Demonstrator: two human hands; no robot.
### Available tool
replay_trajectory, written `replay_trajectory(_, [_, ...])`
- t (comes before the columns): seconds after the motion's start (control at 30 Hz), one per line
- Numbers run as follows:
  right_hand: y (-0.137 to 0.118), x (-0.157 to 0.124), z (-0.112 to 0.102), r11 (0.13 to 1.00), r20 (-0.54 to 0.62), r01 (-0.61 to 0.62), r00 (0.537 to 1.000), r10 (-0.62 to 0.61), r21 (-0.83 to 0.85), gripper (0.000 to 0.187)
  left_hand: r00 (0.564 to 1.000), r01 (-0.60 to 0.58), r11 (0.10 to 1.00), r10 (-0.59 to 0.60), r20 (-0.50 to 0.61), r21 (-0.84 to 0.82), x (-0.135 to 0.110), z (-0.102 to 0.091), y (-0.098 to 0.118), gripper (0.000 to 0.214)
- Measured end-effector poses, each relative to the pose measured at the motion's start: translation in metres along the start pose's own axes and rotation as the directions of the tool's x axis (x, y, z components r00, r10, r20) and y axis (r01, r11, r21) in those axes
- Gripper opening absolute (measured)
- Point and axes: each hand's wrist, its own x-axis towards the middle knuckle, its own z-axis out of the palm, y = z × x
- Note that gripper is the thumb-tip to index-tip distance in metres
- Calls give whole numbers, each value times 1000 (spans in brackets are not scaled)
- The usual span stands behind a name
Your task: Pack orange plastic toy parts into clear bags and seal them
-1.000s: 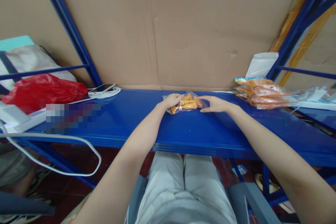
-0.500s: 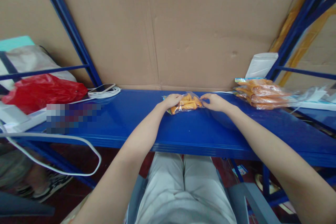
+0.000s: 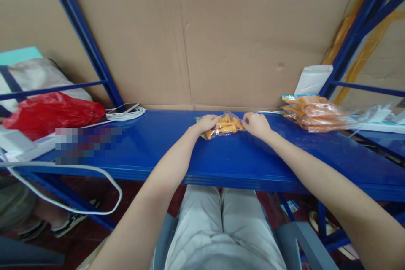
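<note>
A clear plastic bag of orange pieces [image 3: 228,128] lies flat on the blue shelf top in front of me. What the pieces are is too small to tell. My left hand [image 3: 208,123] grips the left end of the bag, where a bit of blue and green print shows. At the bag's right end, my right hand [image 3: 257,125] has its fingers curled together in a pinch on the clear plastic edge. The fingertips are partly hidden.
Similar filled bags [image 3: 316,114] are stacked at the right. A white box [image 3: 314,79] leans behind them. To the left are a phone [image 3: 127,109], a coiled white cable [image 3: 134,114] and a red plastic bag [image 3: 57,112]. Cardboard [image 3: 237,38] walls the back. Another person's legs show lower left.
My right hand has closed from a looser, more spread pose into a pinch at the bag's right edge. The bag and my left hand stay nearly in place.
</note>
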Motion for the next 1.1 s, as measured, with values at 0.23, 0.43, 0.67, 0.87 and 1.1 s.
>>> replay_trajectory(0.23, [6,6,9,972,-8,-145,989,149,182,18,1000,13,1000,-13,17,-14,-1,-1,1,47])
replay_trajectory(0.43, [8,11,11,924,0,-221,973,232,313,18,1000,0,999,0,0,-45,0,2,2,45])
replay_trajectory(0.67, [12,15,11,881,49,-307,949,311,359,20,1000,2,995,-2,8,-101,1,5,3,44])
replay_trajectory(0.87, [14,14,11,892,51,-307,950,308,331,20,1000,-3,995,5,27,-103,1,5,4,44])
replay_trajectory(1.1, [13,5,4,965,13,-202,979,202,167,18,999,-26,993,28,18,-113,2,7,3,44])
